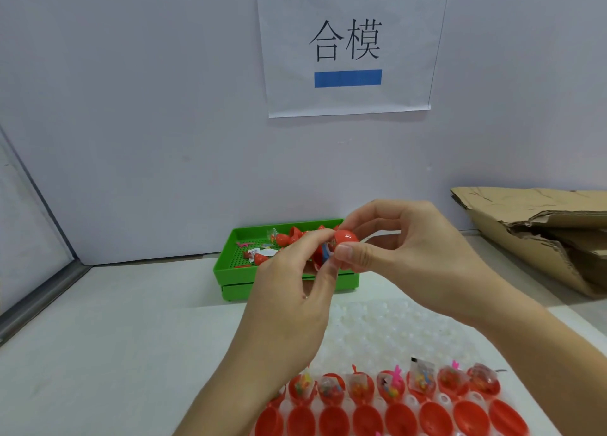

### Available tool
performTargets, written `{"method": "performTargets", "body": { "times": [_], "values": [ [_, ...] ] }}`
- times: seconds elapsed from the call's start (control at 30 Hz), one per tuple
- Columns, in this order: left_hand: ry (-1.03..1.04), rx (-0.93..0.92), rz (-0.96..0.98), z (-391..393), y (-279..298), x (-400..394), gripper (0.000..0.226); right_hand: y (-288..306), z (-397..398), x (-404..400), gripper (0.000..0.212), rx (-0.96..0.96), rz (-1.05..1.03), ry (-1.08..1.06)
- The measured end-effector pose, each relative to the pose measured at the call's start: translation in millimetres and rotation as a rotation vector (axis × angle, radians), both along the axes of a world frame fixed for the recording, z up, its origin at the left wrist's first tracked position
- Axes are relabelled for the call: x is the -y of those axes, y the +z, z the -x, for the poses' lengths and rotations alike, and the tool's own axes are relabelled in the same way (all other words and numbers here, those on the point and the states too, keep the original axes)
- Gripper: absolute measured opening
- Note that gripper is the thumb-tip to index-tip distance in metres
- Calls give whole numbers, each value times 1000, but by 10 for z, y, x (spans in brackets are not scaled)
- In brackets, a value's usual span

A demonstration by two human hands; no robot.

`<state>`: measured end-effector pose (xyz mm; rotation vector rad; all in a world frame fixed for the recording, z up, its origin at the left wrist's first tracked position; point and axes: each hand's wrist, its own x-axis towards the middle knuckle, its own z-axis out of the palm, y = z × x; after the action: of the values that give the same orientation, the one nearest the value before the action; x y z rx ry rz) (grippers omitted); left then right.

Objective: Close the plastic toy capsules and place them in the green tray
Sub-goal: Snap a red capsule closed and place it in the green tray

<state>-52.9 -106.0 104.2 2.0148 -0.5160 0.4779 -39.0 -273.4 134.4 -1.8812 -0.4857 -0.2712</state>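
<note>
A red plastic capsule (345,240) is held up in front of the green tray (230,271), its two halves still parted with a small toy showing between them. My right hand (404,254) pinches the upper half between thumb and fingers. My left hand (295,287) grips the lower half from the left. The tray holds several red capsules and small toy bags. Near the front edge, a clear blister sheet (394,330) carries a row of open red halves (391,386) filled with bagged toys and a row of empty red halves (400,419).
A torn cardboard box (542,231) lies at the right against the wall. A paper sign (348,44) hangs on the wall behind the tray. A metal-framed side panel (39,287) borders the white table on the left.
</note>
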Motion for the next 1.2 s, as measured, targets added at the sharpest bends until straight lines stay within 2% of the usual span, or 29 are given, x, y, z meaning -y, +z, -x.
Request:
{"method": "performTargets", "body": {
  "times": [0.23, 0.43, 0.6, 0.73, 1.07, 1.2],
  "values": [
    [-119, -49, 34, 14, 32, -16, 35, 10, 5, -4, 31, -10, -33, -10],
    [-88, -28, 108, -24, -2, -19, 31, 18, 9, 5, 30, -10, -36, -20],
    [-68, -14, 214, -25, -11, 0, 17, 28, 18, 2, 32, -8, -51, -21],
    [-82, -3, 224, -6, -3, 8, 7, 32, 22, 0, 36, -5, -43, -21],
    [-77, -34, 298, -29, -3, -42, 17, 23, 15, 18, 32, -1, -57, 25],
    [-88, 1, 192, -12, 5, -47, 24, 4, -4, 30, 32, -7, -88, 18]
  ]
}}
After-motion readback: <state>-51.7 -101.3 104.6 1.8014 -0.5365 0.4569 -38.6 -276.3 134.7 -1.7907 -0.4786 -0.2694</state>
